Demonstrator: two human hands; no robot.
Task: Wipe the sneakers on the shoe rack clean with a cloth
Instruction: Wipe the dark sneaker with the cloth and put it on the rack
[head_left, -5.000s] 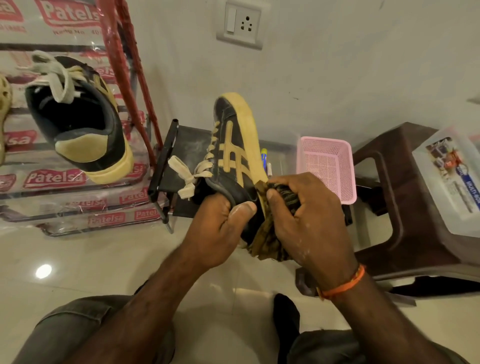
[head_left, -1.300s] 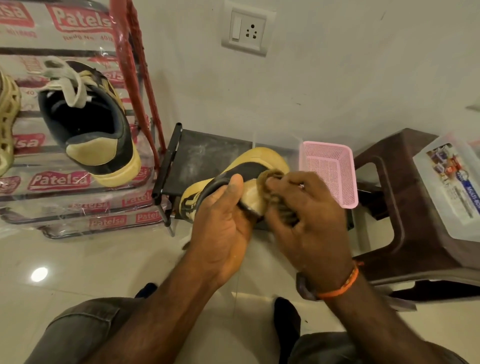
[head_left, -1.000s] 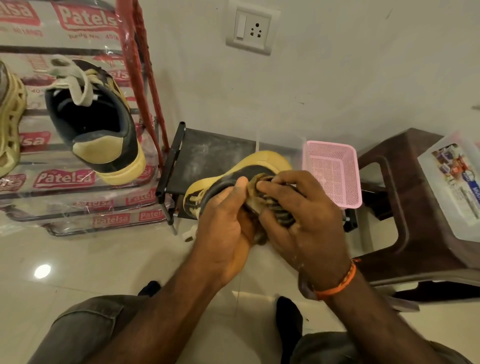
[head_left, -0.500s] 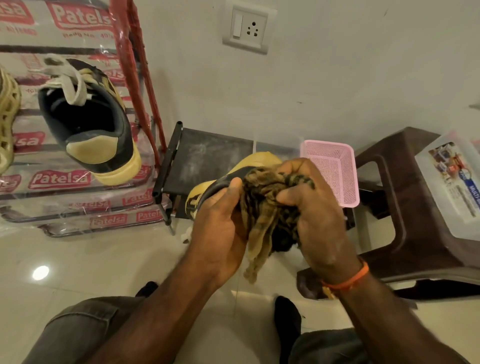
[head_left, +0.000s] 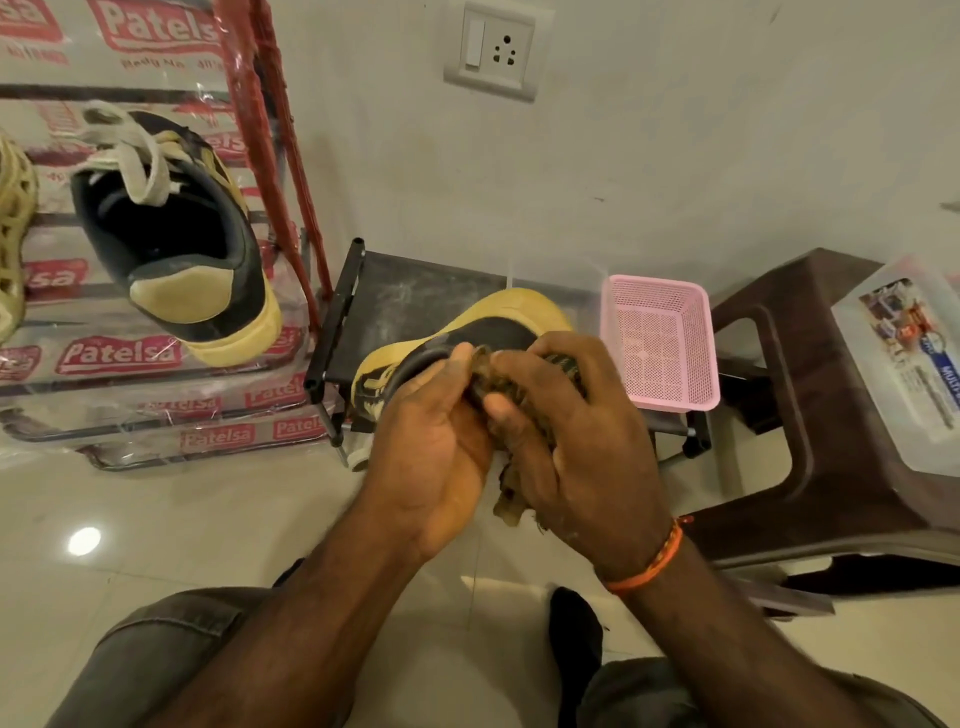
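The sneaker (head_left: 498, 327) lay on its side in front of the small black stand (head_left: 415, 291), long axis running left to right, yellow sole turned up toward the wall and toe end to the right toward the pink basket (head_left: 660, 343). The left hand (head_left: 431, 447) gripped the sneaker's rim, thumb curled over the edge, while the right hand (head_left: 587, 441) bunched the brown cloth (head_left: 511, 499) against the sneaker, fingers curled round it. Left of the stand, its mate (head_left: 176, 234) sat on the plastic-wrapped shoe rack (head_left: 119, 358), heel toward the camera.

Left hand (head_left: 434, 447) and right hand (head_left: 582, 441) meet, fingers curled, forearms converging
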